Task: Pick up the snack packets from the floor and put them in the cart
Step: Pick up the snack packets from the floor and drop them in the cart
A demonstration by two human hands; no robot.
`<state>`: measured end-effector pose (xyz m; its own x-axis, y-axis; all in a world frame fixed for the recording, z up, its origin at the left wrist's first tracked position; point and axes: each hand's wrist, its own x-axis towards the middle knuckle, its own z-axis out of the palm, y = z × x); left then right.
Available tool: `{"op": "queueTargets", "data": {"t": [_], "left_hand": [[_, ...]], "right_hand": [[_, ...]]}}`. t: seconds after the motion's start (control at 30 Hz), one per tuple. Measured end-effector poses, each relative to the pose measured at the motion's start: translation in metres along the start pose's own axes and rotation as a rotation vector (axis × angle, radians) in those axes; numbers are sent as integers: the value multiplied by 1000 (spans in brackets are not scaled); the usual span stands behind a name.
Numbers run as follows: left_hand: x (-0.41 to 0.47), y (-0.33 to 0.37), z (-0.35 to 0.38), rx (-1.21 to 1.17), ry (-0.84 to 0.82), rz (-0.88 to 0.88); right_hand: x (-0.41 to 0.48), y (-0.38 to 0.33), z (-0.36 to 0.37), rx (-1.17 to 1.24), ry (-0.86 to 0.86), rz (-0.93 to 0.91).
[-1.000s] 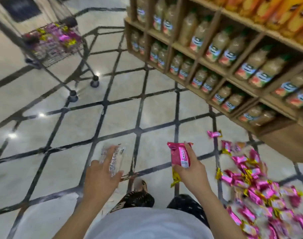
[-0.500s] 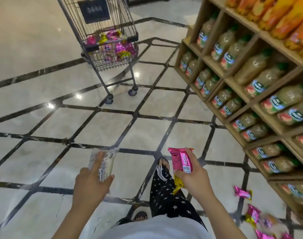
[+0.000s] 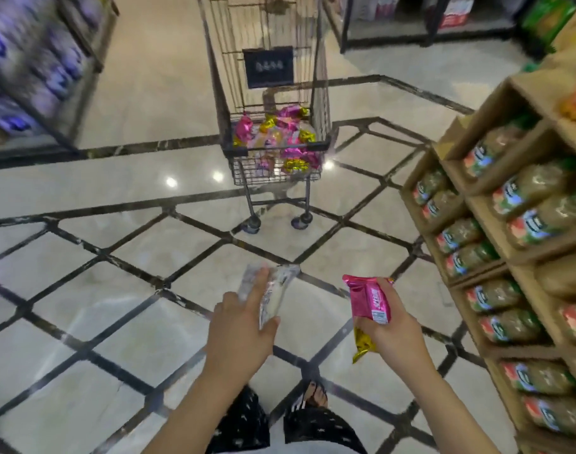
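Note:
My left hand [image 3: 244,326] grips a clear, silvery snack packet [image 3: 273,294] that stands up between thumb and fingers. My right hand [image 3: 395,326] holds a pink packet [image 3: 367,298] with a gold end hanging below the palm. Both hands are low in the view, above the tiled floor. The wire shopping cart [image 3: 277,149] stands straight ahead, a few tiles away, with several pink and gold packets [image 3: 280,139] heaped in its basket. The pile of packets on the floor is out of view.
A wooden shelf [image 3: 496,224] of bottled drinks runs along the right side. Another rack [image 3: 41,77] stands at the far left, blurred. Dark shelving [image 3: 411,24] lies behind the cart. My feet [image 3: 316,393] show at the bottom on the marble floor.
The view has swung away from the floor pile toward the cart, which now sits centred and closer. Both hands keep hold of their packets.

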<state>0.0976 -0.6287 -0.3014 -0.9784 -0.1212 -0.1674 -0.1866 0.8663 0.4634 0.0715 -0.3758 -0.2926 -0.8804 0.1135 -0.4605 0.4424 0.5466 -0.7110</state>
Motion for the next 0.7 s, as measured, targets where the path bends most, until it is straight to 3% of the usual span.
{"op": "queueTargets", "data": {"t": [0.33, 0.7], "left_hand": [[128, -63, -24, -96, 0, -175], [346, -58, -121, -123, 20, -18]], "right_hand": [[135, -115, 64, -18, -173, -19], [285, -274, 89, 121, -91, -45]]}}
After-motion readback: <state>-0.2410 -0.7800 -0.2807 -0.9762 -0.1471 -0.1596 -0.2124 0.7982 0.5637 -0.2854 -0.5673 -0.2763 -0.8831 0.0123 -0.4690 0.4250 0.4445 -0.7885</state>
